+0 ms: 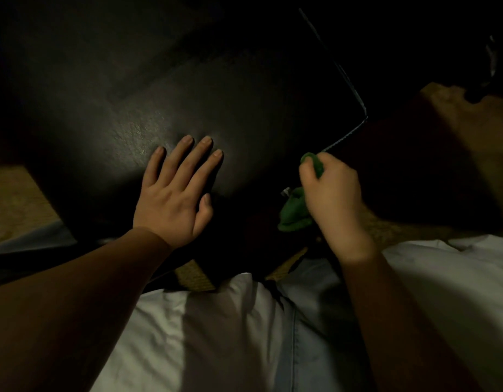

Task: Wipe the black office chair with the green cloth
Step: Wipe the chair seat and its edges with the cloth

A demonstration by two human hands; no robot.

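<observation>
The black office chair (216, 89) fills the upper middle of the dim view, its leathery padded surface facing me. My left hand (175, 193) lies flat on that surface, fingers straight and spread. To the right, my right hand (333, 199) grips the bunched green cloth (294, 212) against the chair's near right edge, just below a pale stitched seam (349, 80) that runs round the corner. Part of the cloth pokes out above my fingers; the rest hangs below the palm.
A woven tan mat or floor (12, 199) shows at the left and at the upper right (471, 120). My light trousers (244, 335) fill the bottom of the view. The far right and top corners are too dark to read.
</observation>
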